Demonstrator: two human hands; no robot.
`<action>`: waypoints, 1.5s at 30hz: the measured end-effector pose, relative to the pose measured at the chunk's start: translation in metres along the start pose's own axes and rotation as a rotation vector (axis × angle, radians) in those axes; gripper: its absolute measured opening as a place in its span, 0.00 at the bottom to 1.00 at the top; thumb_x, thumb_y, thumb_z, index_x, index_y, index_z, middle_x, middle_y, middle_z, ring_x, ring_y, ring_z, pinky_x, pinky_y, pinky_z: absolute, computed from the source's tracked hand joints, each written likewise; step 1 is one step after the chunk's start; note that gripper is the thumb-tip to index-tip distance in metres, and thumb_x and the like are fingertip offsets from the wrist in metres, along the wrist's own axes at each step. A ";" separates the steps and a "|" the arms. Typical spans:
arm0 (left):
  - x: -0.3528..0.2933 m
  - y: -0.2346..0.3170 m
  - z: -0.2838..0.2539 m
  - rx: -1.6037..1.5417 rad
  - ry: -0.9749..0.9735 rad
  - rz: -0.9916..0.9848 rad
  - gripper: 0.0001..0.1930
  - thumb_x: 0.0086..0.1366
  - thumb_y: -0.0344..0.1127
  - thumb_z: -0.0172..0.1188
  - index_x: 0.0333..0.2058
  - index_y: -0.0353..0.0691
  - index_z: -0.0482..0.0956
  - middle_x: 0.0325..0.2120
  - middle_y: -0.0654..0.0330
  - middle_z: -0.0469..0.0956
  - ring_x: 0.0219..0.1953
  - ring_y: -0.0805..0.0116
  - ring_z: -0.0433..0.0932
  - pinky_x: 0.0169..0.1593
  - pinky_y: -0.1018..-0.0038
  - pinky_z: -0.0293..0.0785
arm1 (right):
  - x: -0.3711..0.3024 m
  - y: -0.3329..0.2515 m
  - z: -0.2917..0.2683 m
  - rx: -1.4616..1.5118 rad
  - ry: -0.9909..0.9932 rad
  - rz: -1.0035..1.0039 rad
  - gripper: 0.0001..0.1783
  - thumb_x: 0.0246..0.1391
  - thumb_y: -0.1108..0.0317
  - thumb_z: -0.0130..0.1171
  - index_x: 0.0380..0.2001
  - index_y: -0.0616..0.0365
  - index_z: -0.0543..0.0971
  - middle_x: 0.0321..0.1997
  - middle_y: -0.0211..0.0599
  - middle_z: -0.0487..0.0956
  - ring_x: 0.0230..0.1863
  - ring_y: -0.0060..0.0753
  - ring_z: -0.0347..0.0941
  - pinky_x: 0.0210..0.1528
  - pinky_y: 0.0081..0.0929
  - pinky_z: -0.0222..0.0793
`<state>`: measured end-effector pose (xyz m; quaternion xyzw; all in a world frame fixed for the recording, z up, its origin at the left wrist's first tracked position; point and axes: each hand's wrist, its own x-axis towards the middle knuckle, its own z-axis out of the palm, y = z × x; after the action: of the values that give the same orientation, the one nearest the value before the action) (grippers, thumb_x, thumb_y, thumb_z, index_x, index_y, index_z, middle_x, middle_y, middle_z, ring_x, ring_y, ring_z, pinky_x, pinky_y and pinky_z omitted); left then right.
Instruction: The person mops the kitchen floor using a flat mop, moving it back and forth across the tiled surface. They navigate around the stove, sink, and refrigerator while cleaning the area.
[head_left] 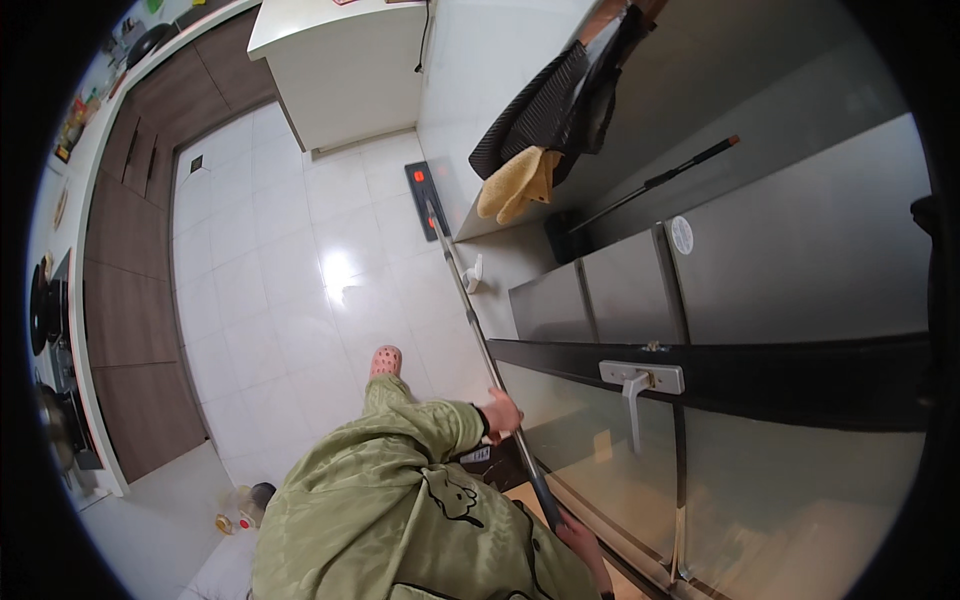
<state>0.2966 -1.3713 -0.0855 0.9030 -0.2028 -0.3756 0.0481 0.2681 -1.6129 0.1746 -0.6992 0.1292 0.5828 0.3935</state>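
A long flat mop lies aslant across the view, its grey pole (468, 313) reaching away from me over the white tiles. At its far end the dark rectangular mop head (419, 183) with orange-red parts rests flat on the floor, beside the wall's corner. My left hand (502, 413) is closed around the middle of the pole. Farther down, near the lower edge, my right hand (582, 545) grips the dark handle end; its fingers are partly hidden. Just right of the pole, a white spray bottle (473, 273) is on the floor.
A glass door with a silver handle (636, 380) stands close on my right. Behind it are grey panels and another dark-handled pole (660, 180). Dark and tan cloths (520, 185) hang at the wall. Brown cabinets (135, 300) line the left, and a white cabinet (345, 85) stands ahead.
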 end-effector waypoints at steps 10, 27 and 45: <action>0.003 0.080 0.007 -1.617 0.053 -0.311 0.33 0.67 0.51 0.45 0.46 0.16 0.54 0.16 0.52 0.75 0.15 0.57 0.76 0.28 0.56 0.76 | -0.041 0.037 -0.046 -0.210 0.159 0.091 0.25 0.62 0.66 0.50 0.62 0.55 0.66 0.41 0.30 0.77 0.38 0.20 0.70 0.41 0.19 0.66; -0.013 -0.056 -0.044 -2.293 0.573 -0.436 0.29 0.57 0.35 0.61 0.44 0.32 0.48 0.21 0.52 0.73 0.18 0.63 0.77 0.20 0.67 0.78 | 0.074 -0.093 -0.013 0.295 0.056 -0.074 0.19 0.59 0.66 0.56 0.52 0.60 0.69 0.20 0.36 0.73 0.10 0.18 0.60 0.10 0.14 0.52; 0.007 0.079 0.002 -2.205 -0.499 -0.023 0.33 0.71 0.56 0.38 0.39 0.22 0.72 0.39 0.42 0.78 0.41 0.57 0.81 0.42 0.66 0.81 | -0.070 0.074 -0.089 0.236 0.219 0.128 0.20 0.57 0.68 0.56 0.50 0.70 0.74 0.32 0.36 0.77 0.27 0.23 0.70 0.31 0.20 0.64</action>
<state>0.2736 -1.4465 -0.0724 0.2693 0.2438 -0.5198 0.7732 0.2639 -1.7434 0.2105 -0.6977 0.2832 0.5077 0.4187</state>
